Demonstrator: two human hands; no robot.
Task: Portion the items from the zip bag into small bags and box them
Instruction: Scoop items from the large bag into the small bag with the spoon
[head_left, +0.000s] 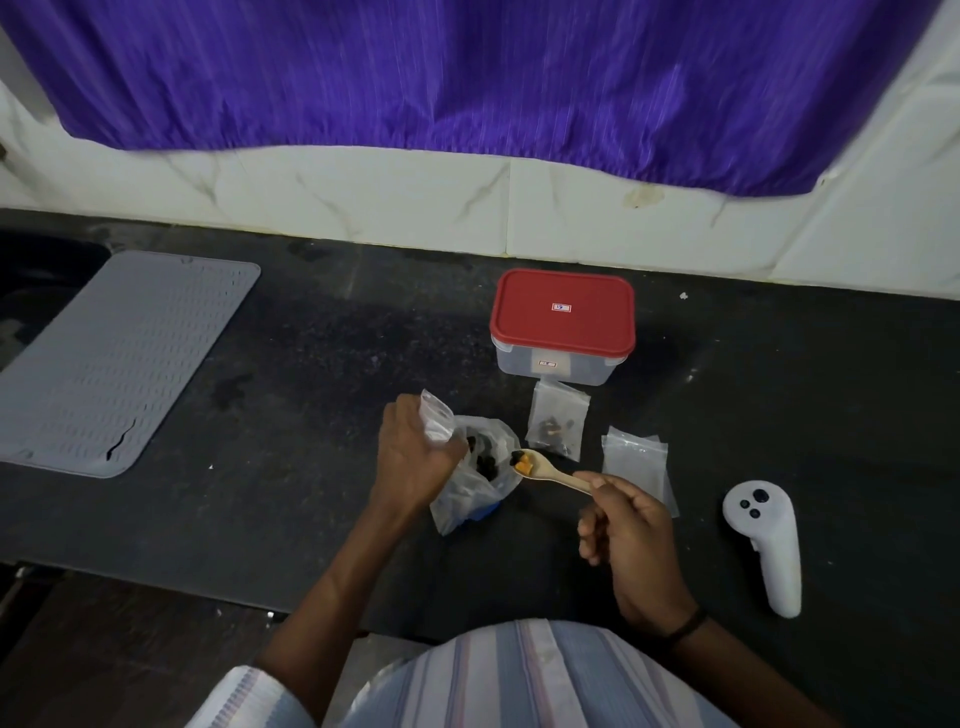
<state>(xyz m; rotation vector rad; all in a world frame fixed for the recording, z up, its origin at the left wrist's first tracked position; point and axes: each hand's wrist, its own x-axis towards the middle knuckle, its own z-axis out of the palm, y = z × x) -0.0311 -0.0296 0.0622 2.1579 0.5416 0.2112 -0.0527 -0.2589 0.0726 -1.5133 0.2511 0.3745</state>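
Wooden spoon (550, 473), loaded with dark and orange pieces, pinched in right hand (631, 540); left hand (410, 457) grips zip bag (475, 475) mouth. One small bag (558, 425) filled, another (636, 460) empty; box (563, 327) lidded, unpacked. Black counter (311, 364), grey mat (111, 358), white controller (766, 545), purple curtain (467, 73).

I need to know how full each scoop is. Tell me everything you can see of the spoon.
The spoon is small, pale tan, wood-like. The right hand pinches its handle end; its bowl carries one orange piece and one dark piece, level, at the open mouth of the zip bag, which the left hand holds open.
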